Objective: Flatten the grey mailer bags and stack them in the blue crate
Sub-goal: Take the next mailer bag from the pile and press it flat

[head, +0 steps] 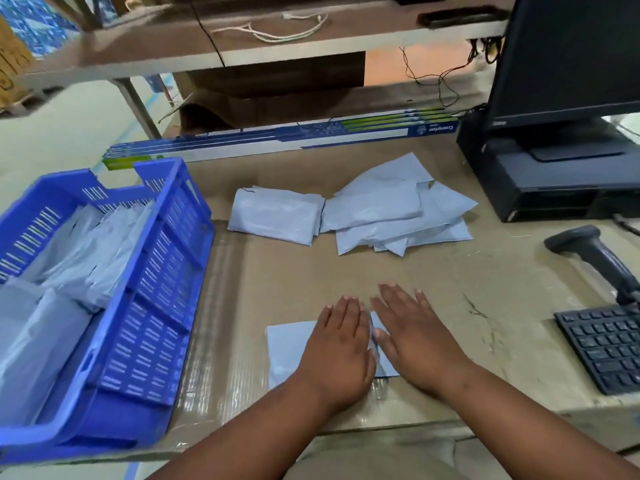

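Note:
One grey mailer bag [287, 351] lies flat on the cardboard-covered table near the front edge. My left hand [337, 351] presses down on it with straight fingers. My right hand [414, 336] lies flat beside it, covering the bag's right part and the table. A loose pile of grey mailer bags [391, 209] sits further back at the centre, with a folded one [275, 216] at its left. The blue crate [149, 306] stands at the left and holds several grey bags [69, 258].
A barcode scanner [595, 258] and a black keyboard [606, 344] are at the right. A monitor [571, 57] on a black box [554, 181] stands at the back right. Long tube-light boxes [284, 138] lie along the back, under a shelf [207, 43].

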The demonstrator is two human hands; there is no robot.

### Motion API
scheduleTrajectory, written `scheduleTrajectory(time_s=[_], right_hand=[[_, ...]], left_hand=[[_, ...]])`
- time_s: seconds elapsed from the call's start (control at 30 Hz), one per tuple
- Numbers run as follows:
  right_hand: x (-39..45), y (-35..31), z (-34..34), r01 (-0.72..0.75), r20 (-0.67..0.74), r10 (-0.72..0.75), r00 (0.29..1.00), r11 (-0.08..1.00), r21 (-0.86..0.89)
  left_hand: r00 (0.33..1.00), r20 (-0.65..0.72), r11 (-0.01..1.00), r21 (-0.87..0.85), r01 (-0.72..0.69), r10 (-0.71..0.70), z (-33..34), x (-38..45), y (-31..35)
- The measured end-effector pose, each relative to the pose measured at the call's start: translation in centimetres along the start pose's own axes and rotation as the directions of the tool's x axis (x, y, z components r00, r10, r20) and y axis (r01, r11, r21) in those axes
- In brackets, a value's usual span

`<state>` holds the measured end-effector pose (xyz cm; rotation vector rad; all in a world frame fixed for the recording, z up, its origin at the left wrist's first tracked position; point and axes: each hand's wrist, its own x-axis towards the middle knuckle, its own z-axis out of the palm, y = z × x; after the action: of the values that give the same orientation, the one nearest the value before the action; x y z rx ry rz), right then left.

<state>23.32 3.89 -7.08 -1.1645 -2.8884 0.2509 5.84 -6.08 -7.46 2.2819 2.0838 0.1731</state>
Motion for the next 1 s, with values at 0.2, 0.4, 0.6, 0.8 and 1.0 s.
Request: scheduleTrajectory(time_s=[0.2,0.4,0.6,0.8,1.0], right_hand=[[-1.0,-0.3,3.2,0.021,-0.006,-0.022,1.000,0.999,-0.046],[-0.7,-0.3,3.5,0.027,-0.019,-0.029,0.999,0.997,-0.070],[-0.6,-0.2,3.4,0.042,-0.050,-0.044,0.998,0.998,-0.035],[-0.7,-0.1,3.2,0.033,-0.020,-0.033,0.999,0.999,-0.025],[-0.4,-0.4,2.3,0.002,0.027,-0.002,1.000,1.000,-0.017]], left_hand=[[0.999,-0.022,0.999,0.026,0.027,-0.026,2.1,-0.4,0.9],[1.000,-0.018,0.998,0.059,0.010,-0.009,2.2,-0.1,0.7],[1.000,-0.015,0.998,0.056,-0.002,0.002,2.1,-0.1,0.6],[1.000,-0.002,0.999,0.041,-0.014,0.014,2.2,-0.2,0.5],[1.000,-0.011,0.999,0.033,0.021,-0.020,0.9,-1.2,-0.7]])
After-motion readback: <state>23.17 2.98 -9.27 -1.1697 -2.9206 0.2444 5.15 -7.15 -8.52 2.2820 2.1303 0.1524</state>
